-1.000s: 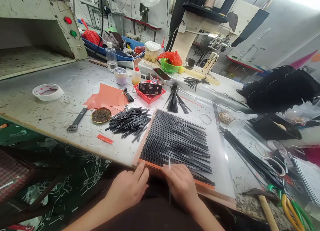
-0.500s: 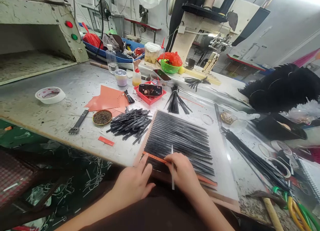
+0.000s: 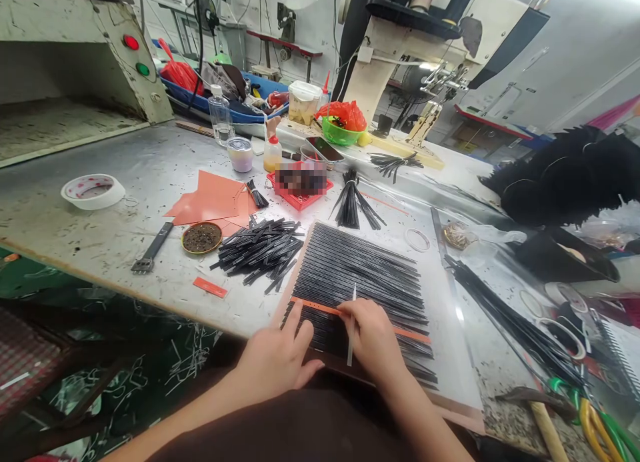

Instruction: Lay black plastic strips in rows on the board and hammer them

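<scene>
Rows of black strips point(image 3: 360, 255) lie side by side on a pale board point(image 3: 450, 382). Across them runs a narrow orange strip point(image 3: 320, 307) with small marks or holes near its left end. My left hand point(image 3: 280, 355) has its fingers apart, the index fingertip resting on that left end. My right hand point(image 3: 370, 335) pinches the orange strip near its middle and also keeps a slim whitish pen-like stick point(image 3: 352, 329), point away from me, between its fingers. The stick's exact kind is unclear. My right palm hides part of the orange strip.
Left of the board are a heap of cut black strips point(image 3: 260, 252), a round dish point(image 3: 201, 238) and orange sheets point(image 3: 215, 197). A red basket point(image 3: 300, 202) and a tied black bundle point(image 3: 349, 205) stand behind. At right lie long black strips point(image 3: 505, 309) and a hammer point(image 3: 545, 422).
The orange strip has shifted away from me over the black strips and lies straighter along them. Both hands have moved slightly forward and right with it; the pen-like stick stays in my right hand.
</scene>
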